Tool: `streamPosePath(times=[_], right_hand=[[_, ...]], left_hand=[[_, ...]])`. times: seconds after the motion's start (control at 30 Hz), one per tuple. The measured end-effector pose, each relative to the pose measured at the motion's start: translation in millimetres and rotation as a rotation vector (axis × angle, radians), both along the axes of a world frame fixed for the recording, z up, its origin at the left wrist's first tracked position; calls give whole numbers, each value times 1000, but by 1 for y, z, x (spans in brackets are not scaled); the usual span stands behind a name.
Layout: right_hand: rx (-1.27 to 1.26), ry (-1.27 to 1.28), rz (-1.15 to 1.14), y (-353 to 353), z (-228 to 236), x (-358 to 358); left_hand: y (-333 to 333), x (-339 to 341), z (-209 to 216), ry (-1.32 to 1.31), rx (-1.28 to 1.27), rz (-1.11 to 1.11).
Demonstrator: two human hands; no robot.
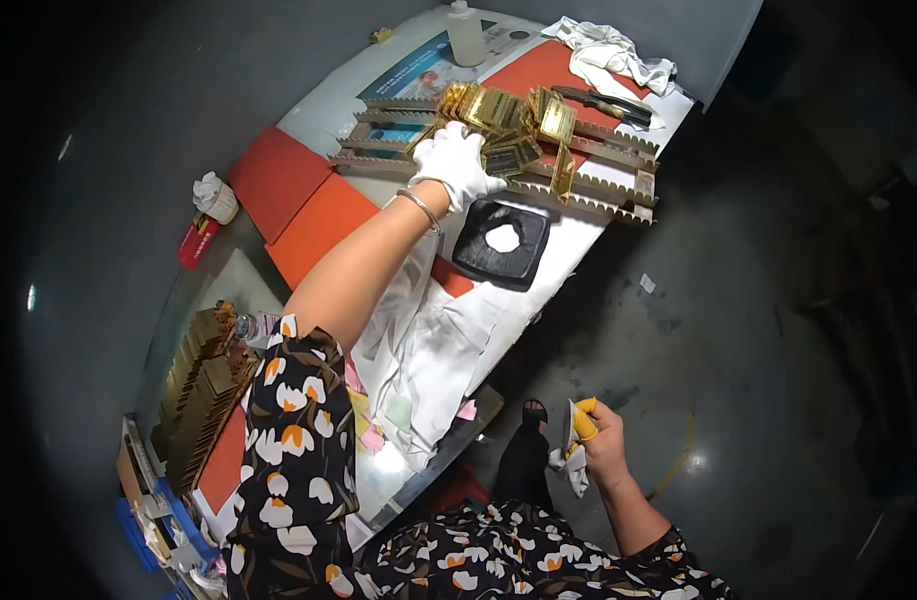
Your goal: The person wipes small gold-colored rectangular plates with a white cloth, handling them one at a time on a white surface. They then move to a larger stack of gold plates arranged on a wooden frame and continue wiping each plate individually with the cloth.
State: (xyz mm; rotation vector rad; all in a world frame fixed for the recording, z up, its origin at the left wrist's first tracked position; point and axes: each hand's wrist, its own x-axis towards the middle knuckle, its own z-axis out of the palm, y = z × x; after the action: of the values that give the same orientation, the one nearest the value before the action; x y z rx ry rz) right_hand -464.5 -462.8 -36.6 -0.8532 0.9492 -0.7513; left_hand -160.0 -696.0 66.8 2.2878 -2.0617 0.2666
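Observation:
My left hand (448, 165), in a white glove, reaches over a toothed metal rack (603, 185) and touches a cluster of small gold plates (493, 108). Its thumb stands apart from the fingers, some of which are hidden against the plates. Several plates lean and overlap in the rack; one gold plate (561, 172) stands upright to the right of the others. Low at my right side, my right hand (604, 450) is closed on a crumpled white cloth (574, 465). Yellow finger covers (584, 420) show on its fingers.
A black square tray (475, 250) with something white inside sits before the rack. Pliers (618, 106), a white rag (608, 55) and a plastic bottle (466, 35) lie beyond. More gold plates (193, 400) stand in rows at left. The table edge (553, 290) drops to the floor.

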Motion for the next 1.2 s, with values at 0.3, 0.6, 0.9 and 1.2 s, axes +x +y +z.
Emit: streamPosePath(times=[0.3,0.6,0.9,1.2], right_hand=[[21,47,17,-78,23,-25],[49,11,31,-122,56,-9],[19,59,50,-148,72,7],[-250,0,143,-345,131,-16]], left_hand=[[-24,-15,15,-36,301,135],[-23,-22,16,-34,292,186],[0,-10,-11,65,-182,141],[47,18,-29,1844,-113,704]])
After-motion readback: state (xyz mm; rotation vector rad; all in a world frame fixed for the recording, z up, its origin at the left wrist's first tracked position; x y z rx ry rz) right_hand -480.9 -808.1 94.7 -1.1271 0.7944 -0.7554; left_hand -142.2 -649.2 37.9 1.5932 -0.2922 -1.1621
